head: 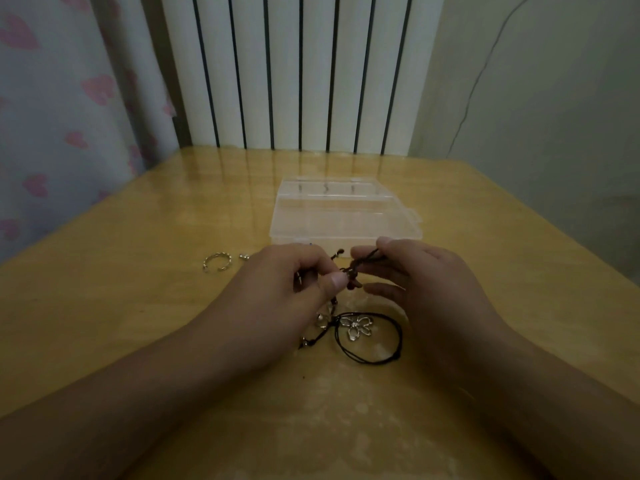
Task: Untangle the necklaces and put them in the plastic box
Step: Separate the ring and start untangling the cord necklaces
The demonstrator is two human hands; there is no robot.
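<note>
Fingers of our left hand (291, 282) and right hand (415, 278) both pinching tangled black cords (360, 266) — plastic box (346, 216) just beyond, on worktop (138, 289).

Both hands up over table (138, 306), working the knot: left hand (291, 289) pinching tangled black cords (349, 271), right hand (415, 282) pinching cord end. Flower pendant (356, 327) w/ cord loop lying below. Clear plastic box (346, 216) just behind; ring (216, 262) to left.

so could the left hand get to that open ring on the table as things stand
Probably yes: the open ring lies bare on the table just left of the left hand, with nothing between. But its fingers pinch the tangled cord, which they'd release first.
</note>
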